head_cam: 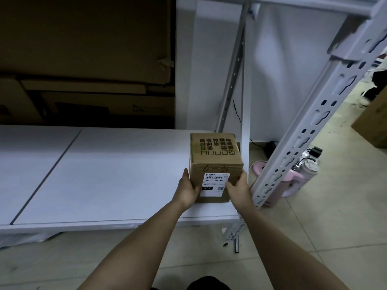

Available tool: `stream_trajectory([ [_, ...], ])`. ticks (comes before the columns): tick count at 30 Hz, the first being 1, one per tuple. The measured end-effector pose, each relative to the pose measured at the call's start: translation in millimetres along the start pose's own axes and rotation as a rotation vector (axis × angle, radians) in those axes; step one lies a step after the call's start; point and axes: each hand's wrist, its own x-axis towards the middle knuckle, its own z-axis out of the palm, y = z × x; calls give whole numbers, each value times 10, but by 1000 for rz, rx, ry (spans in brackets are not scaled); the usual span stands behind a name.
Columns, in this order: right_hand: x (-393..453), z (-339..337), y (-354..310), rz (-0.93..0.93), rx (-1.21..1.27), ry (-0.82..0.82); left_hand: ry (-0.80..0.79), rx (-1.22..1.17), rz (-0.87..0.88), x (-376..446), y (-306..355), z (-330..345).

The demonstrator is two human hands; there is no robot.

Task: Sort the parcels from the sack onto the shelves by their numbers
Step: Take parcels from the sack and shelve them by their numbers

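Gripping a box (215,164) from both sides, the left hand (188,190) and right hand (238,188) hold it on the white shelf (104,174), beside the upright (303,130).

A single head-worn camera is looking forward and steeply down, close over a white shelf (109,174) at its right end. Both forearms are reaching away from the lens, and floor tiles (314,227) are filling the lower edge.

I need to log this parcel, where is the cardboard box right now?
The cardboard box sits at the right end of the white shelf, held between the left hand and right hand.
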Motion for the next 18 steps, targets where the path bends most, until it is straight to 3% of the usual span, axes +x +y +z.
stream_trajectory([
  [6,-182,55,56,60,55,39,-26,115,-152,-133,29,-125],
  [10,-422,113,-77,318,-90,20,-42,148,-267,-413,166,-395],
  [12,-578,105,-288,453,-203,-118,-72,156,-341,-593,296,-614],
  [14,-785,84,-610,527,-310,-378,-104,148,-414,-801,454,-837],
  [18,-1152,158,-1538,449,-534,-681,-51,68,-513,-1256,902,-1438],
])
